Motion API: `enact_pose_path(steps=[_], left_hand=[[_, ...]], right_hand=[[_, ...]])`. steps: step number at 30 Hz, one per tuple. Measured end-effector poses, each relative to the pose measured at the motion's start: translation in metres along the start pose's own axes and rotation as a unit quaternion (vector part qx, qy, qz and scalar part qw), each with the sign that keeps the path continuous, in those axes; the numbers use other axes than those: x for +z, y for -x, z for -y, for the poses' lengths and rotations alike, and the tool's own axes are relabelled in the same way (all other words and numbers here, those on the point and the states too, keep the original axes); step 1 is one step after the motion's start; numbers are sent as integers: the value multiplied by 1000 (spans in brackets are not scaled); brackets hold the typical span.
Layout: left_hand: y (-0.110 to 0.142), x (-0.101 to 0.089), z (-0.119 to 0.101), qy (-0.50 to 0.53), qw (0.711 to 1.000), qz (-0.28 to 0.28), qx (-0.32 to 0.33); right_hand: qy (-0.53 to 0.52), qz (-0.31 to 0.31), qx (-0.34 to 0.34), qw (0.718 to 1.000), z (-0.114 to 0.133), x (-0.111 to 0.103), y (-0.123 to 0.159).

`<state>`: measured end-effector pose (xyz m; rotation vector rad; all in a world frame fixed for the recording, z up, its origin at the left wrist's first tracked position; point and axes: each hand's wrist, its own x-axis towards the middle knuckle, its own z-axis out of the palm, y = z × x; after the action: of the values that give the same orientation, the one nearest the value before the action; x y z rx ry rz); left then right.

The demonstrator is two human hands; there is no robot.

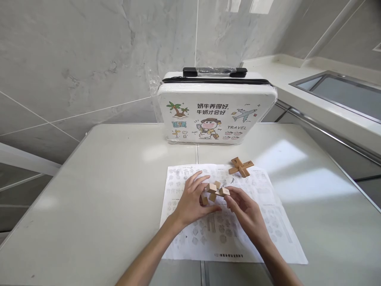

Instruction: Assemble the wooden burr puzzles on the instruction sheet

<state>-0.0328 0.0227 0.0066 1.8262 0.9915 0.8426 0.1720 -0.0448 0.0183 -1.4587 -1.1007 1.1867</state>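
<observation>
My left hand [190, 198] and my right hand [242, 208] both grip a small wooden block puzzle [214, 190] of interlocked light-coloured pieces, held just above a printed instruction sheet [268, 222] on the table. The left hand's fingers curl round its left side. The right hand pinches its right end. A second wooden puzzle [240, 166], darker and cross-shaped, lies on the sheet's far right corner, apart from both hands.
A white cartoon-printed case [217, 115] with a black handle stands upright at the back of the white table [104, 190], against a grey marble wall. A counter with a sunken steel sink [342, 93] runs along the right.
</observation>
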Motion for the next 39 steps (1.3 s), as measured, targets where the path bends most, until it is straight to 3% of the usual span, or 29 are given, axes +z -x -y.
enact_pose_path(steps=[5,10,15,18,24,27,30,34,39], left_hand=[[1,2,2,-81,996,-36,24],[2,3,6,-156,986,13,48],[4,5,11,-186,979,37,79],[4,6,14,-185,978,39,91],[3,5,13,-184,974,69,114],[2,3,11,-179,972,77,129],[1,2,10,-188,966,94,147],[1,2,10,-204,962,103,152],[-1,1,12,-218,965,69,128]], right_hand=[[-7,-34,12,999,1,-4,-3],[46,-98,21,994,-6,-19,-4],[169,-205,27,964,-18,-39,4],[246,-233,26,940,-23,-42,13],[303,-144,-5,942,-25,-14,19],[286,-42,-51,956,-19,0,16],[261,40,-73,962,-14,1,15],[254,45,-70,964,-17,-10,20],[243,36,-75,967,-28,-15,25]])
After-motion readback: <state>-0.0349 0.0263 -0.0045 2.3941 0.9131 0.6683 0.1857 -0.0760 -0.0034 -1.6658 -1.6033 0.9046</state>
